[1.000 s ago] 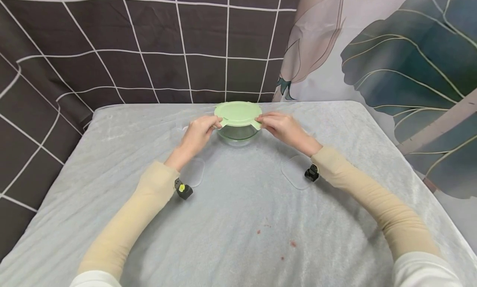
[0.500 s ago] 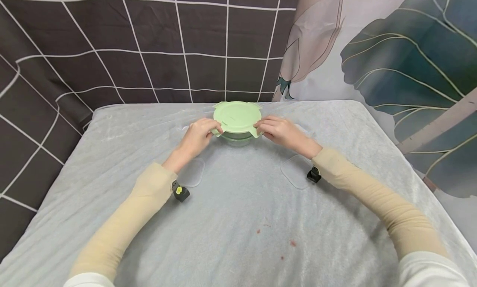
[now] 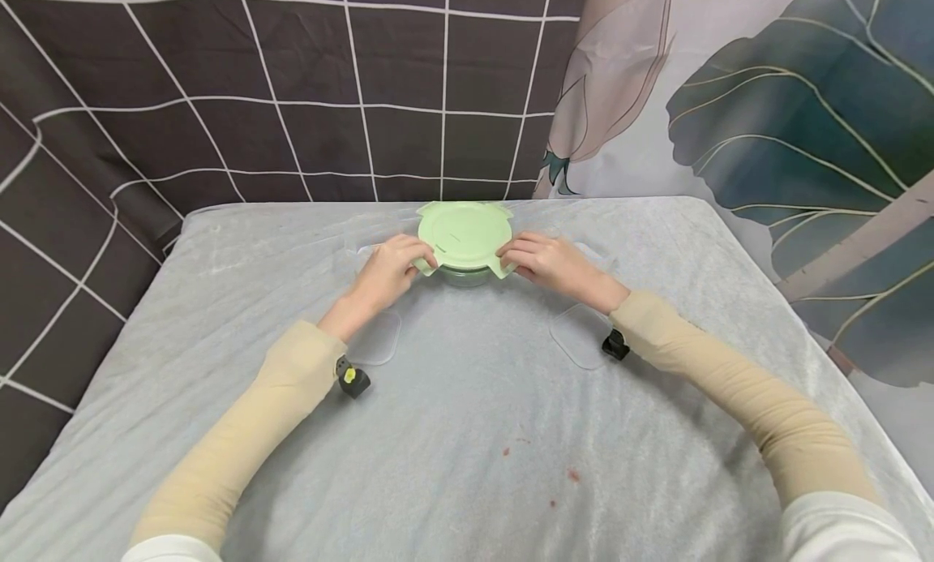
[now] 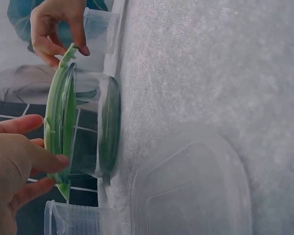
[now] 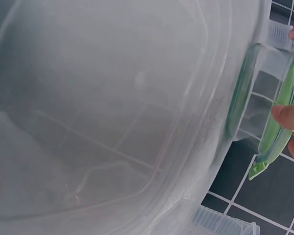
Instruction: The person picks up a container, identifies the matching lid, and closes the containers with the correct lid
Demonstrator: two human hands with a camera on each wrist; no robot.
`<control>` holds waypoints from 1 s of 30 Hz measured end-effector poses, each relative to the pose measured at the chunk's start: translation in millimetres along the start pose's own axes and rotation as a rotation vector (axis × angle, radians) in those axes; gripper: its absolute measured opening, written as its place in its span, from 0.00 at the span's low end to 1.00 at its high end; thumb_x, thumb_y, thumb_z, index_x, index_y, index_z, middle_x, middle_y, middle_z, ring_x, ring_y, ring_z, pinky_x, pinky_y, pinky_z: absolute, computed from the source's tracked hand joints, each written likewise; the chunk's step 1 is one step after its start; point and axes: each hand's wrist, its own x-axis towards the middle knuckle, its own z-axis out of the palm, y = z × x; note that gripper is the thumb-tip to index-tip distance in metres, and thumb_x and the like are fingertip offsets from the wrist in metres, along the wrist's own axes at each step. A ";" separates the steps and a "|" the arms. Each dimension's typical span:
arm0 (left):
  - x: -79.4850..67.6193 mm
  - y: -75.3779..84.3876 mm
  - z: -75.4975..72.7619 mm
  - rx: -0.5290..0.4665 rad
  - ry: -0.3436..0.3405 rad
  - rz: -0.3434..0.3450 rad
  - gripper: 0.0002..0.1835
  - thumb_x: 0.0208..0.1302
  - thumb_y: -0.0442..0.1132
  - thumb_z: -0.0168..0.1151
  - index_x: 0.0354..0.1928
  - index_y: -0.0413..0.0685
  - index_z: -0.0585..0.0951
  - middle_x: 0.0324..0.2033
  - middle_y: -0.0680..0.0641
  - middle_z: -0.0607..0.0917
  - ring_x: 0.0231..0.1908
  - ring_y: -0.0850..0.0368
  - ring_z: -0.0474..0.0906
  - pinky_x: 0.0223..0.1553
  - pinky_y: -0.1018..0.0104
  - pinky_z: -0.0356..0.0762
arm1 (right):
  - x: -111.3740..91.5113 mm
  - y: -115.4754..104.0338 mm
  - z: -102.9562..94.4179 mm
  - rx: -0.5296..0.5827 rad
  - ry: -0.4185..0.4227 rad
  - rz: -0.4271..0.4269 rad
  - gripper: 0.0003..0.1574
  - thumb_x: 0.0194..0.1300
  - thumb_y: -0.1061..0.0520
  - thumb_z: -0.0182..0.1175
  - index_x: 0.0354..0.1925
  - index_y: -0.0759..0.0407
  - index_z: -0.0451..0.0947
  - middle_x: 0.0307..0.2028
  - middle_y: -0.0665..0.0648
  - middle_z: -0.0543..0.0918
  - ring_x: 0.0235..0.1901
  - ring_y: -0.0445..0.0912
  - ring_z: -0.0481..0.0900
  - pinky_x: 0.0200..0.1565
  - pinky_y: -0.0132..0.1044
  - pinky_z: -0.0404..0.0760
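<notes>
my left fingers (image 3: 419,252) pinch the green lid (image 3: 465,233) at 8 o'clock | my right fingers (image 3: 516,250) pinch it at 4 | glass bowl (image 3: 467,278) beneath, on table (image 3: 452,440)

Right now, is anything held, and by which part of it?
Yes, the green lid: left hand holds it at the near-left tab, right hand at the near-right tab.

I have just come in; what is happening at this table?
A person's left hand and right hand hold the near tabs of a green lid. It lies over a clear glass bowl, at the far side of a grey cloth; I cannot tell whether the lid is locked. Clear plastic lids lie on either side.
</notes>
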 end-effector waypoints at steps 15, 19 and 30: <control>-2.7 -1.6 3.7 -0.005 -0.026 0.022 0.16 0.50 0.17 0.60 0.33 0.45 0.84 0.39 0.45 0.86 0.47 0.47 0.80 0.54 0.53 0.76 | -4.5 -1.0 0.5 0.009 -0.027 0.014 0.15 0.51 0.71 0.68 0.36 0.56 0.81 0.43 0.54 0.86 0.46 0.50 0.81 0.43 0.43 0.84; -3.3 -1.6 3.2 -0.009 -0.027 0.030 0.15 0.50 0.17 0.60 0.33 0.44 0.84 0.39 0.45 0.87 0.47 0.47 0.80 0.54 0.52 0.76 | -4.9 -0.9 1.1 0.012 -0.013 0.006 0.15 0.51 0.72 0.68 0.36 0.57 0.81 0.43 0.55 0.86 0.45 0.50 0.81 0.43 0.44 0.84; -2.4 -1.5 -1.6 -0.019 -0.116 0.005 0.18 0.48 0.20 0.57 0.38 0.45 0.84 0.42 0.46 0.86 0.49 0.48 0.78 0.55 0.53 0.75 | 0.7 -1.7 -7.7 0.064 -0.115 0.046 0.18 0.48 0.73 0.67 0.37 0.56 0.80 0.44 0.54 0.85 0.47 0.50 0.80 0.44 0.43 0.83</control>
